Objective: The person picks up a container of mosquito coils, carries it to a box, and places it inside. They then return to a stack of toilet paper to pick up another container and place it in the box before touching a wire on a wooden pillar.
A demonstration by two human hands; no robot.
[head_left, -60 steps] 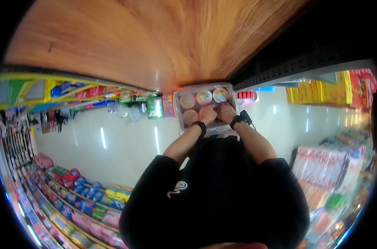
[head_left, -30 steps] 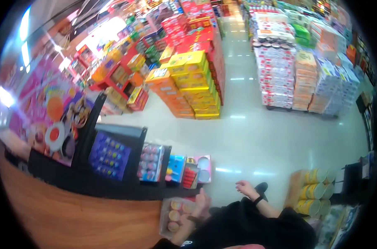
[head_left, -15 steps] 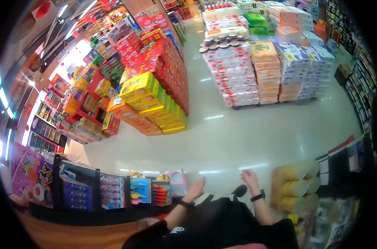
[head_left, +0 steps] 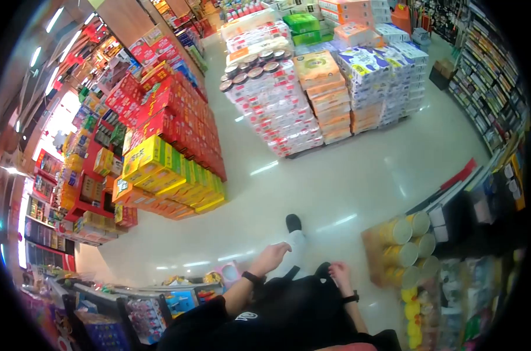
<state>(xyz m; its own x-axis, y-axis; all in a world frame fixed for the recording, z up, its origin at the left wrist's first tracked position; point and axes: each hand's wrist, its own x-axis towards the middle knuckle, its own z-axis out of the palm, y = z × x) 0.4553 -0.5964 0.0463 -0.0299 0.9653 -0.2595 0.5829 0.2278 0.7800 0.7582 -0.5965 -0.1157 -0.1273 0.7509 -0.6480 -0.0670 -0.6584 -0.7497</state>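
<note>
My left hand is in front of my body, above the floor, with its fingers loosely curled together and nothing visible in them. A dark band circles that wrist. Lower and to the right is my right hand, also curled and with no object showing; its wrist wears a dark band too. Neither hand touches any goods. The cardboard box of yellow cans is nearest to my right hand. Left of my left hand, packaged goods hang on a low display.
Yellow and orange cartons and red boxes form a stack ahead on the left. Wrapped paper packs are piled ahead. Shelves line the far right. My shoe is on the shiny floor.
My view has turned right, and the stacks have shifted left in it. One foot has come forward. My left hand has swung ahead while my right hand has dropped back.
</note>
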